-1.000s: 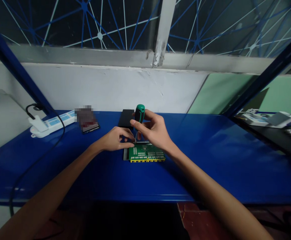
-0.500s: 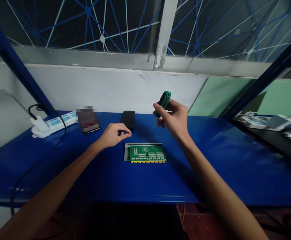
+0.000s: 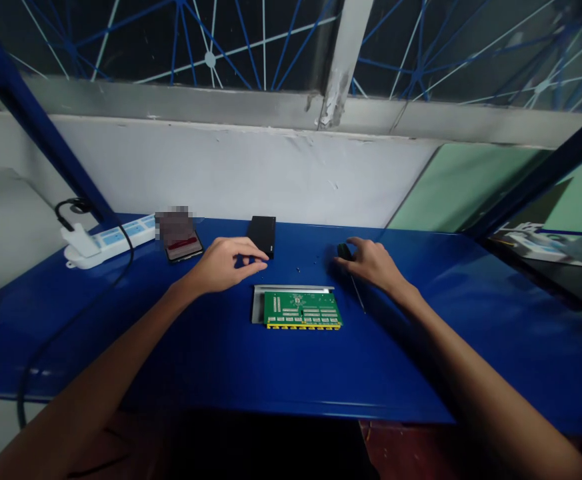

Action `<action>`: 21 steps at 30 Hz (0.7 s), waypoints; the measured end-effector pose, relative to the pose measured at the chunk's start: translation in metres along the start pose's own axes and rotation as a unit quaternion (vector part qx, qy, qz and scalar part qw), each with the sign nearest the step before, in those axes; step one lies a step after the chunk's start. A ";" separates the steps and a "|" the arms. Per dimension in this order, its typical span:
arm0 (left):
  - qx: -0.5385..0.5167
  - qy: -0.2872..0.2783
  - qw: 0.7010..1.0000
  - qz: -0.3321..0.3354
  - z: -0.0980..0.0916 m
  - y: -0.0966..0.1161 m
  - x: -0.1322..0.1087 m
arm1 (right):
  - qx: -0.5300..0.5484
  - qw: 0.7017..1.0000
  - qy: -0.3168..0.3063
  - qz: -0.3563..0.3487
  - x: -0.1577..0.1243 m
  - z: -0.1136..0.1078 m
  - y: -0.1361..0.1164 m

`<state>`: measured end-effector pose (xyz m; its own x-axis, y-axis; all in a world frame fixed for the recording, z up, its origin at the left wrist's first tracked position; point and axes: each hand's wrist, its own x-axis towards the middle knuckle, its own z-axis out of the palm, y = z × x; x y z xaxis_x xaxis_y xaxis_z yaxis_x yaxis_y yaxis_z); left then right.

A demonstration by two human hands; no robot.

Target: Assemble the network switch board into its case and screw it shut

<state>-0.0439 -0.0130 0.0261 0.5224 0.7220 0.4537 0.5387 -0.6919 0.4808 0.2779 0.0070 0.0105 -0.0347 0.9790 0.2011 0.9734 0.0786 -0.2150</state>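
The screwdriver [image 3: 345,252] is now down on the table [image 3: 471,333], right of the board [image 3: 302,309]; half a second ago it was raised, and a second ago its tip stood on the board's far edge. The right hand [image 3: 373,263] lies on the handle with fingers extended, not closed round it. The left hand [image 3: 223,263] has drawn back from the board and rests narrow, thumb to forefinger; whether it pinches anything, I cannot tell. Small screws [image 3: 298,269] lie between the hands. The board lies untouched in its tray [image 3: 257,303].
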 end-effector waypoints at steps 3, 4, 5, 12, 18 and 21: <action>-0.003 -0.063 0.998 0.029 -0.002 0.013 -0.001 | -0.046 0.999 -0.028 0.003 -0.002 -0.001 -0.003; 0.007 -0.098 0.994 0.037 0.000 0.016 -0.002 | -0.055 0.998 -0.039 0.005 -0.003 -0.002 -0.004; 0.020 -0.132 0.990 0.044 0.002 0.018 -0.003 | -0.061 0.997 -0.048 0.008 -0.003 -0.002 -0.006; 0.088 -0.183 0.978 0.057 0.011 0.025 -0.006 | -0.080 0.991 -0.099 0.033 -0.010 -0.006 -0.018; 0.111 -0.185 0.973 0.081 0.013 0.029 -0.006 | -0.097 0.990 -0.059 0.089 -0.015 -0.011 -0.021; 0.119 -0.173 0.974 0.089 0.016 0.029 -0.007 | -0.091 0.991 -0.037 0.090 -0.016 -0.012 -0.021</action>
<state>-0.0214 -0.0378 0.0246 0.7900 0.5742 0.2148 0.5360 -0.8170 0.2125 0.2604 -0.0124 0.0235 0.1341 0.9856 0.1030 0.9897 -0.1280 -0.0640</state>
